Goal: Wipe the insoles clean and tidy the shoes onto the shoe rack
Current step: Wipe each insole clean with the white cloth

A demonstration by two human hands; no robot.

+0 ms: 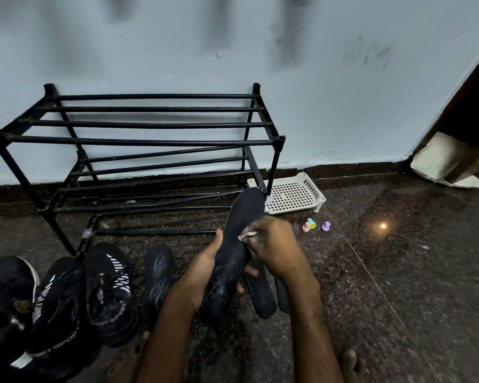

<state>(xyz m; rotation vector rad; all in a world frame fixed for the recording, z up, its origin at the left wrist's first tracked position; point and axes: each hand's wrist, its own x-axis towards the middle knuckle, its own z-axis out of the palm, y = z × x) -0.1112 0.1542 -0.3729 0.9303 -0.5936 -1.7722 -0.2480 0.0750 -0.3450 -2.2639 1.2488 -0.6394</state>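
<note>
Fingers of the left hand wrap around the lower half of a black insole, thumb along its left edge, holding it tilted with the toe end raised toward the shoe rack. Right hand is closed on a small pale cloth, pinched at the fingertips and pressed to the insole's upper face. That face is flat, matte and fabric-like, streaked with whitish dust near the heel.

Three more insoles lie on the floor: one scuffed one left of the hands and two partly hidden under the right wrist. Three black knit sneakers with white stripes stand in a row at lower left.

Behind, the rack is bare black metal tubing in tiers, against a pale wall. A white perforated plastic tray sits by its right leg; three small pastel plastic pieces rest near it on the dark speckled polished stone.
</note>
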